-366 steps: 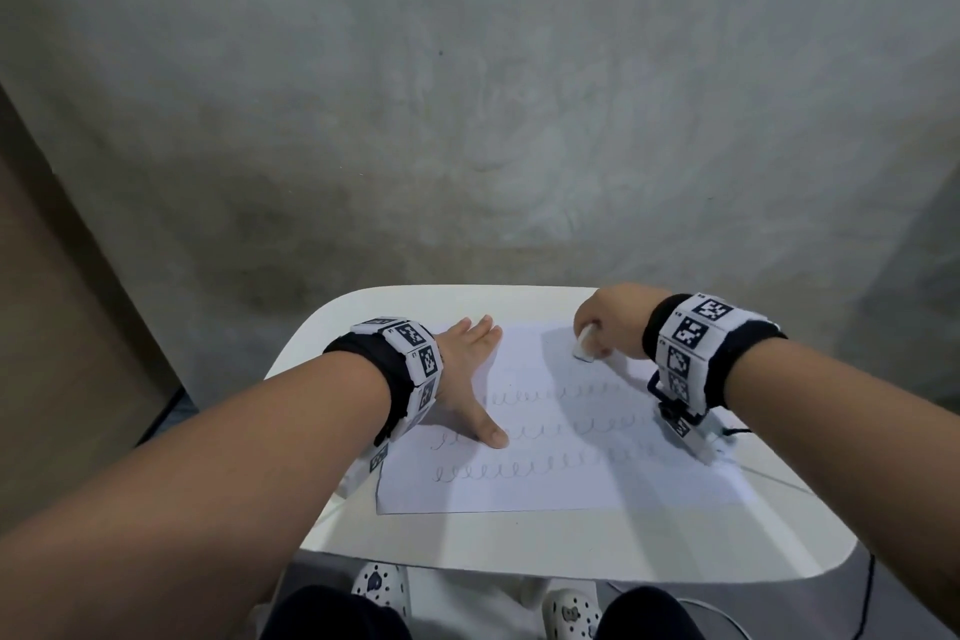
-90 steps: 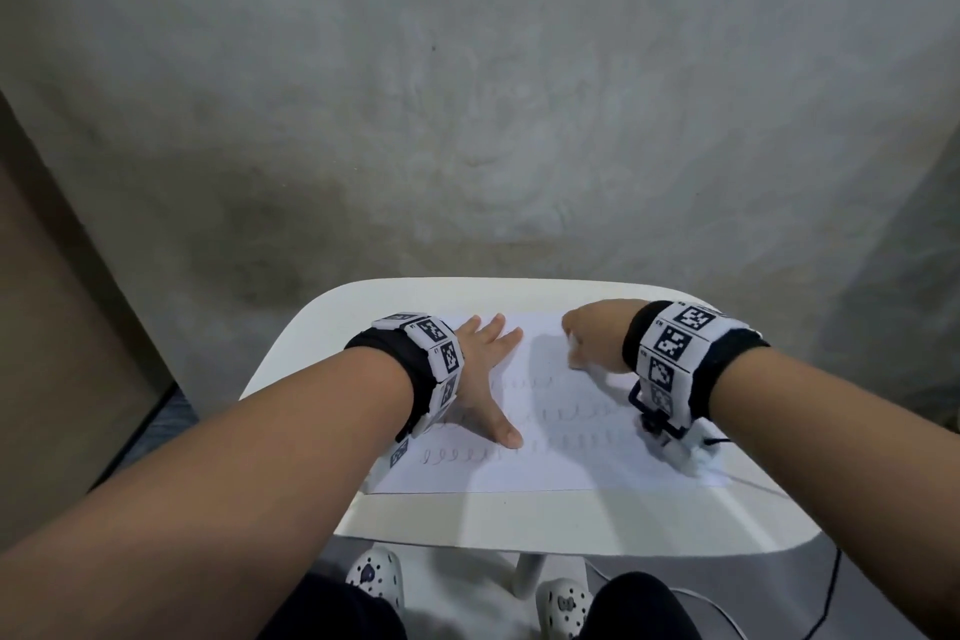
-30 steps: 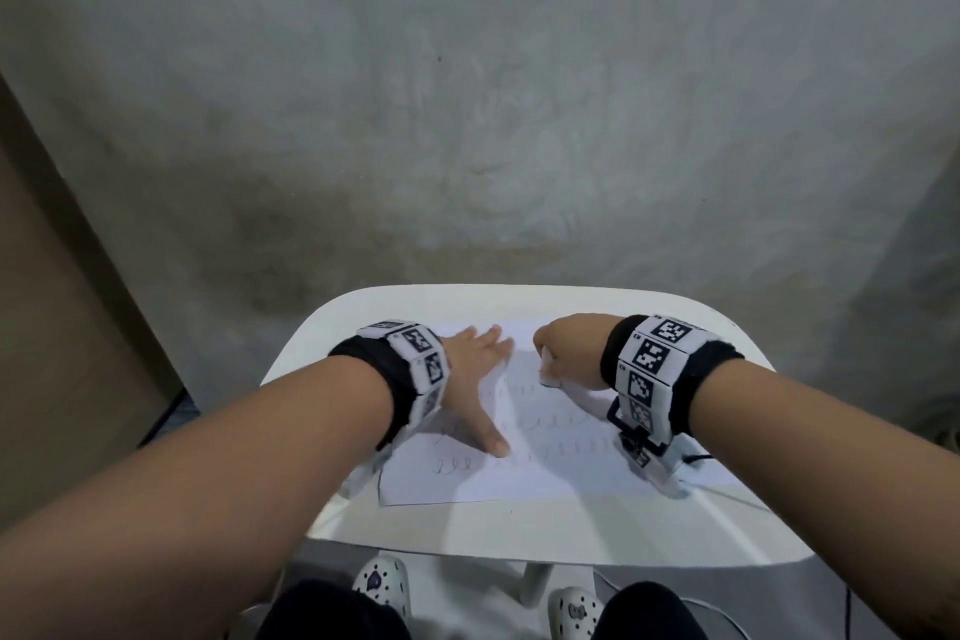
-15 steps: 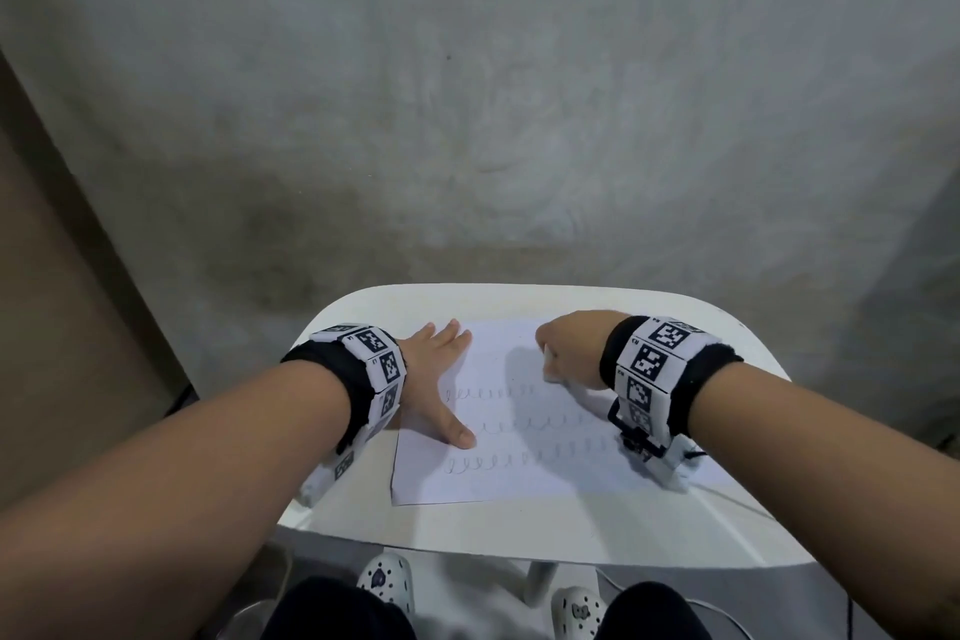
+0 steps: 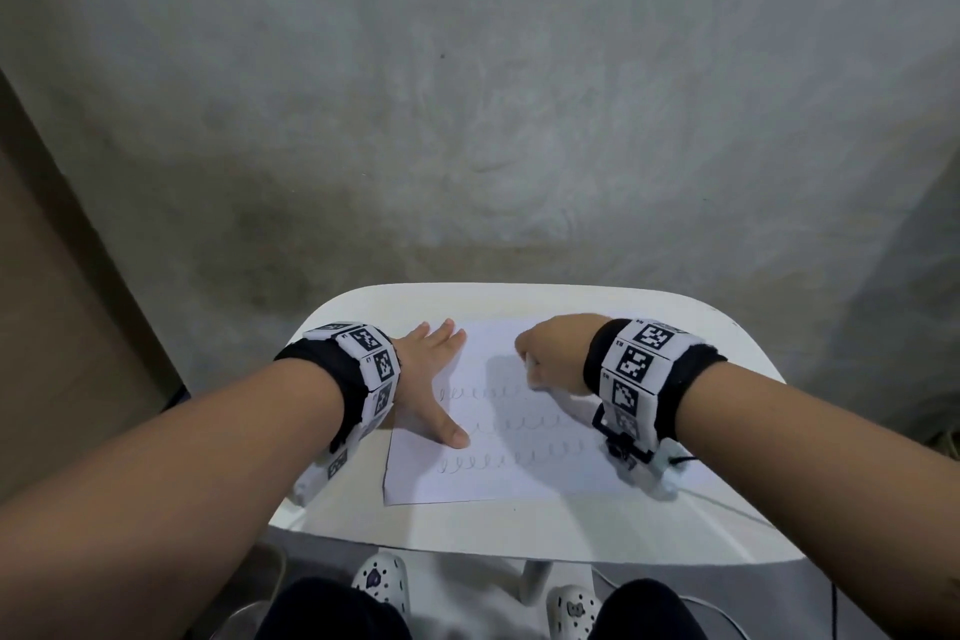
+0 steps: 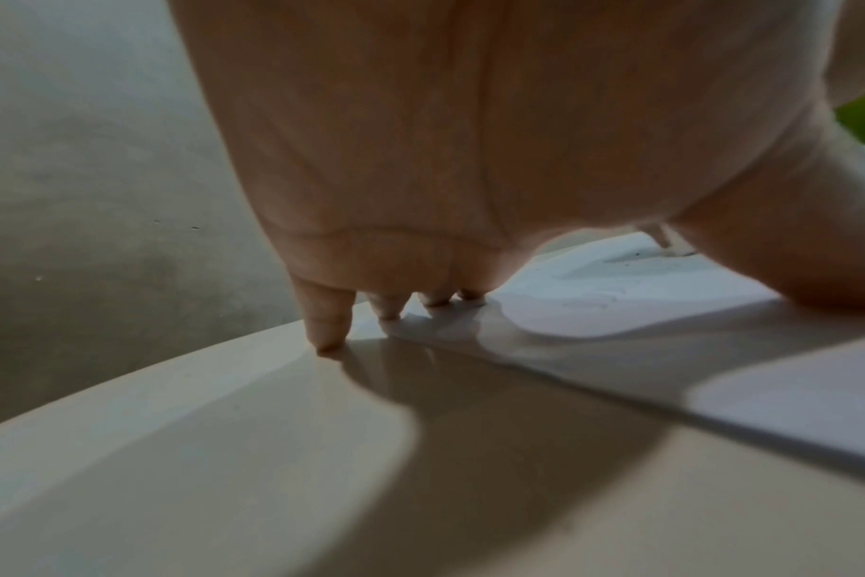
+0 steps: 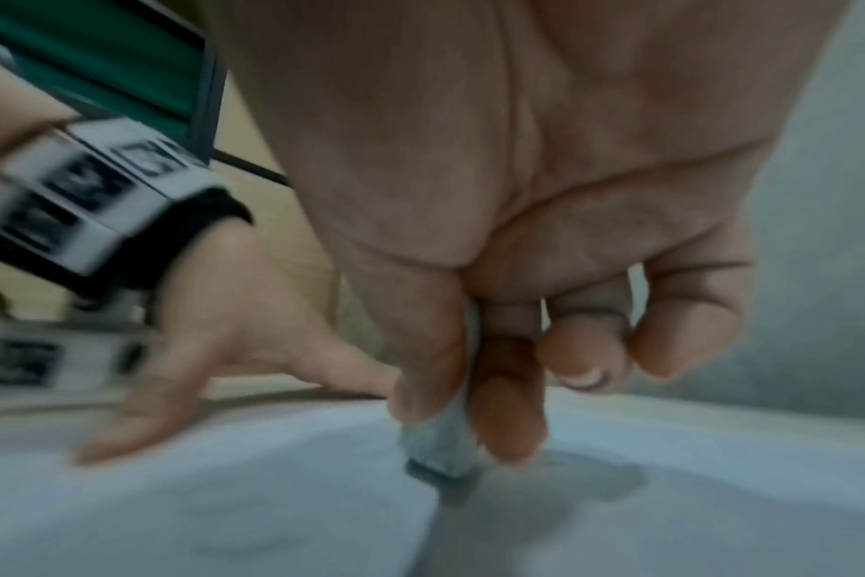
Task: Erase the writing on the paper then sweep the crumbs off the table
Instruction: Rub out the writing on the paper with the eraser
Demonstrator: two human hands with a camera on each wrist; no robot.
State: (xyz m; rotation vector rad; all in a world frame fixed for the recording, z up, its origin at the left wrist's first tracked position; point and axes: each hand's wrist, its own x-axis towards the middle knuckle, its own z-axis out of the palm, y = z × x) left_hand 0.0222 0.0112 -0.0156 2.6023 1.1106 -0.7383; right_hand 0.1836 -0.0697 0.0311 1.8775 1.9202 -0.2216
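A white sheet of paper [image 5: 498, 437] lies flat on a small white table with rounded corners [image 5: 519, 530], its near edge close to the table's front edge. Three rows of looping pencil writing [image 5: 498, 426] run across the sheet; the top row stops short beside the right hand, while the two rows below it run on further right.

The left hand [image 5: 431, 379] is spread flat with straight fingers, pressing down on the left part of the paper. Its thumb reaches out toward the middle of the sheet, ending just left of the second row of loops. From the left wrist view, the little finger [image 6: 324, 320] touches the bare tabletop just off the paper's edge, while the other fingertips sit on the sheet.

The right hand [image 5: 553, 353] is curled into a loose fist over the far middle part of the paper. It pinches a small pale grey-white block eraser [image 7: 440, 441] between thumb and the first fingers, and the eraser's lower end is pressed against the paper. The right wrist view is blurred.

Both wrists wear black bands with white blocks bearing black square markers [image 5: 639, 364]. A thin cable [image 5: 727, 504] trails over the table's right side. Behind the table rises a grey, mottled concrete wall [image 5: 467, 94].
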